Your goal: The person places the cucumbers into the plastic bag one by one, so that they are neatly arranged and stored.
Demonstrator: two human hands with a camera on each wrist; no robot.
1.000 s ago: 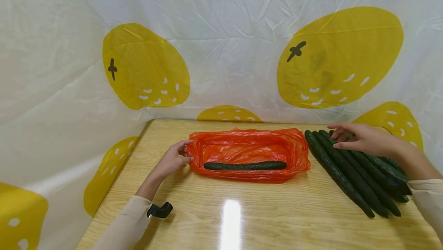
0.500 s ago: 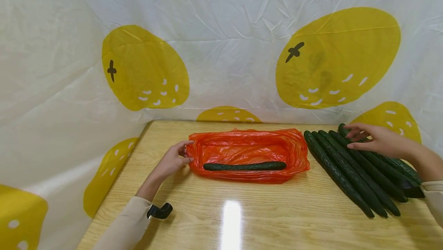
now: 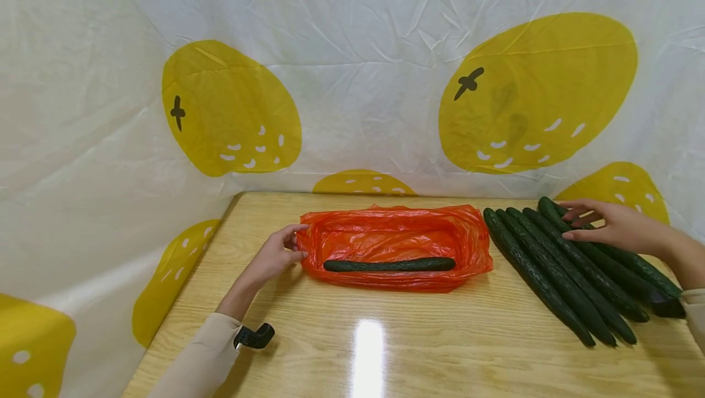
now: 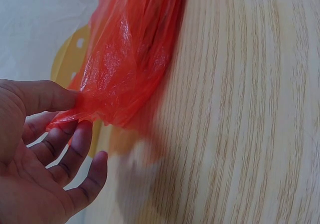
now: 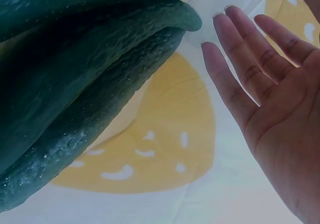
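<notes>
A red plastic bag (image 3: 385, 236) lies spread in an open rectangular shape on the table, and one long dark green cucumber (image 3: 388, 264) rests inside it along the near side. My left hand (image 3: 278, 250) pinches the bag's left edge; in the left wrist view, red film (image 4: 120, 73) sits between the thumb and fingers. Over the far end of a row of several cucumbers (image 3: 551, 269) is my right hand (image 3: 617, 226), its fingers spread and holding nothing. The right wrist view has this hand's fingers (image 5: 235, 48) apart from the cucumber ends (image 5: 187, 16).
The wooden table (image 3: 308, 343) ends at the back against a white sheet (image 3: 374, 110) printed with large yellow fruit shapes. The same sheet runs along the left side. A black wrist device (image 3: 254, 335) sticks out from the left sleeve.
My right hand has moved to the right over the cucumbers, uncovering more of them. The left hand stays at the bag's edge, and the cucumber in the bag has not moved.
</notes>
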